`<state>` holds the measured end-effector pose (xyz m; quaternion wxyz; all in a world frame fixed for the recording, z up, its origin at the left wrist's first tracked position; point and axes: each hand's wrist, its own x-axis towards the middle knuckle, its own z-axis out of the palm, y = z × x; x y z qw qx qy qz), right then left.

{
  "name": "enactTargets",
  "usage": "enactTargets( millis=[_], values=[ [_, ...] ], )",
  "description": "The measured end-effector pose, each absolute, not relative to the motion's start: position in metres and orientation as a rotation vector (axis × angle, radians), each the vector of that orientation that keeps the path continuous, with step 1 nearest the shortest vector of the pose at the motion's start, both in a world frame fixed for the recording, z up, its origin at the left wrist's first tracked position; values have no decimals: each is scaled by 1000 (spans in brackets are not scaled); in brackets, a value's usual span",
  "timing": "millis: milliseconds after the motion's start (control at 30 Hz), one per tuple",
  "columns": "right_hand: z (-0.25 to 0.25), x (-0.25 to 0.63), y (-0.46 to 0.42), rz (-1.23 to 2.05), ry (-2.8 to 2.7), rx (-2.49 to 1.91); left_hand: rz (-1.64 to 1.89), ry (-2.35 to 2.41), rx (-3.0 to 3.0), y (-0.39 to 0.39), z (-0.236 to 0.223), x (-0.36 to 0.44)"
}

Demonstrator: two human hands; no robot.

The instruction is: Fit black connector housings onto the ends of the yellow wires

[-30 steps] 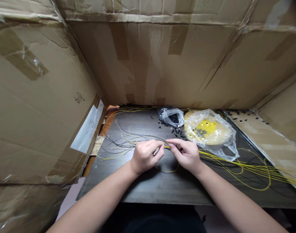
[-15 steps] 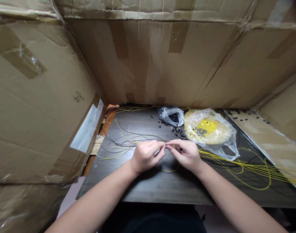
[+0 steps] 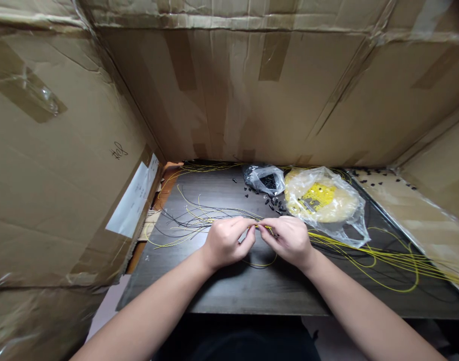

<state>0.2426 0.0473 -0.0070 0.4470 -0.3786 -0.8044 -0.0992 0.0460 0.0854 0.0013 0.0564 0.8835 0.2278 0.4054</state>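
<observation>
My left hand [image 3: 226,241] and my right hand [image 3: 288,239] meet over the middle of the table, thumbs and forefingers pinched nearly tip to tip. A thin yellow wire [image 3: 260,264] loops just below them, and both pinches close on wire; the exact spot and any small part there are hidden by the fingers. Loose yellow and black wire ends [image 3: 191,215] fan out beyond my left hand. On the other side, a bundle of yellow wires [image 3: 383,255] runs from behind my right hand toward the table's right edge.
Behind my hands lie a clear bag of small black parts [image 3: 267,181] and a larger bag of yellow parts [image 3: 319,196]. Several black pieces [image 3: 276,204] are scattered between. Cardboard walls [image 3: 229,100] enclose the dark table [image 3: 214,296] at the back and sides.
My fingertips have shifted very slightly, and a bit more yellow shows beside my right thumb. The whole view has drifted a little; the bags and wires lie as before.
</observation>
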Motion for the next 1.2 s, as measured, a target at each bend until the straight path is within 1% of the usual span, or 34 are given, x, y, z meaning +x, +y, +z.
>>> enactTargets(
  millis=[300, 500, 700, 867, 1067, 1200],
  values=[
    [-9, 239, 48, -221, -1947, -968, 1248, 742, 2744, 87, -2, 46],
    [-12, 232, 44, -135, -1857, -992, 1367, 740, 2779, 84, -1, 46],
    [-9, 227, 38, -89, -1866, -903, 1440, 767, 2730, 85, -1, 44],
    [-8, 223, 35, -96, -1887, -863, 1453, 766, 2717, 86, -2, 41],
    [-9, 222, 37, -122, -1771, -997, 1446, 757, 2718, 84, -1, 42],
    [-11, 226, 40, -174, -1794, -1018, 1431, 752, 2749, 83, -1, 42]
  ],
)
